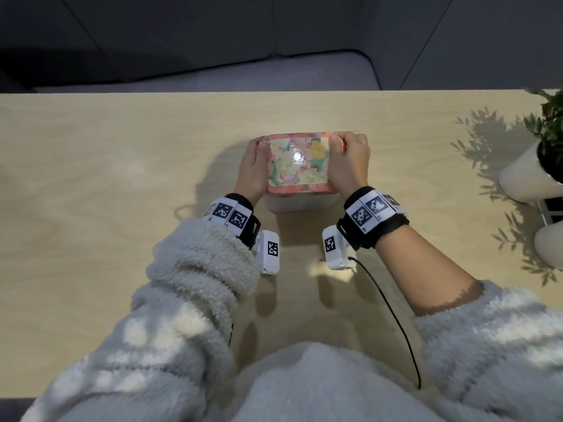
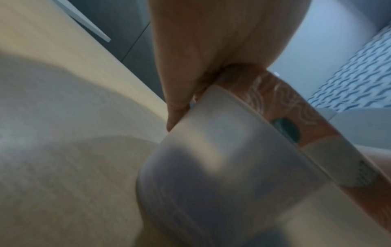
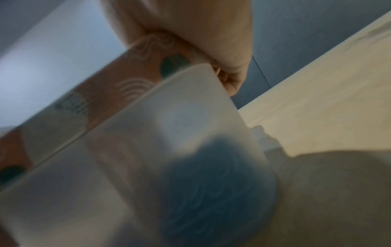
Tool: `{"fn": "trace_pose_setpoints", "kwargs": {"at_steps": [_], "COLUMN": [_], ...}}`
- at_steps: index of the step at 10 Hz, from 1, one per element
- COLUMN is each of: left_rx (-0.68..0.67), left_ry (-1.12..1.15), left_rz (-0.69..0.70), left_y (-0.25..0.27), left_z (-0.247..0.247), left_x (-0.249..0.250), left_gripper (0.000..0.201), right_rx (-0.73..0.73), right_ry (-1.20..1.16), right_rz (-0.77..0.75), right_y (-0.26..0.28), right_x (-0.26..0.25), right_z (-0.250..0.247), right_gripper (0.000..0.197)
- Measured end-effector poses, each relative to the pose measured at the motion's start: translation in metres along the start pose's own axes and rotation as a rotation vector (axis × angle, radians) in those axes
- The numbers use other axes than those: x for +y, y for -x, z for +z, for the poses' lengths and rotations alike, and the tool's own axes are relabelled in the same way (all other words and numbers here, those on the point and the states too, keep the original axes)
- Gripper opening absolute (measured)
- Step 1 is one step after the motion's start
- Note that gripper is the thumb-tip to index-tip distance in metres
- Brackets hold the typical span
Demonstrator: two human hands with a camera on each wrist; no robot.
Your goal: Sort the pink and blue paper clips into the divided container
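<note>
A frosted white container stands mid-table with a pink floral lid on top. My left hand grips the lid's left side and my right hand grips its right side, thumbs on top. In the left wrist view the fingers curl under the lid's rim above the container wall. In the right wrist view a blue mass of paper clips shows through the translucent wall, with the fingers under the lid. No pink clips can be made out.
The light wooden table spreads around the container. White plant pots with a green plant stand at the right edge. A grey sofa lies beyond the table's far edge. A black cable trails from my right wrist.
</note>
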State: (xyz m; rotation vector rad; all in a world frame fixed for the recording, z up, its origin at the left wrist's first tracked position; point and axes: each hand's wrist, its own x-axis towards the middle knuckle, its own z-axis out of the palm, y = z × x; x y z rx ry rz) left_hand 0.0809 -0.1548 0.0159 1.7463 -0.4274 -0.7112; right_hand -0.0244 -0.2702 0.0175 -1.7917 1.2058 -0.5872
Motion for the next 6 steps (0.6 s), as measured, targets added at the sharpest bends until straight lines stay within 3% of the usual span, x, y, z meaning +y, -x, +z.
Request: {"fn": "trace_pose_setpoints", "kwargs": {"at_steps": [1,2,3,4,5,6], "left_rx": [-0.001,0.001,-0.066,-0.001,0.152,-0.085], "left_ry": [0.024,0.004,-0.012,-0.023,-0.183,-0.515], "left_rz": [0.008,0.009,-0.033,0.017,0.173,0.268], "left_y": [0.002,0.003,0.003,0.016,0.05,0.121], "left_z": [0.001,0.001,-0.008,-0.021,-0.04,-0.061], "left_x": [-0.001,0.001,0.003,0.013,0.008,-0.024], "left_gripper": [0.033,0.033,0.047,0.065,0.057,0.059], "right_rx": [0.0,-0.091,-0.181,-0.1,0.059,0.171], "right_ry": [0.029,0.045,0.002,0.021,0.006,-0.068], "right_rz": [-0.006,0.031,0.127,-0.03,-0.307,-0.554], "right_y": [-0.003,-0.004,-0.007,0.003,0.023,0.06], "right_x": [-0.001,-0.002,-0.001,-0.008,-0.033,-0.065], "right_z": [-0.001,-0.001,-0.014,-0.057,-0.122,-0.191], "right_gripper": [0.031,0.036,0.053,0.044,0.029,0.016]}}
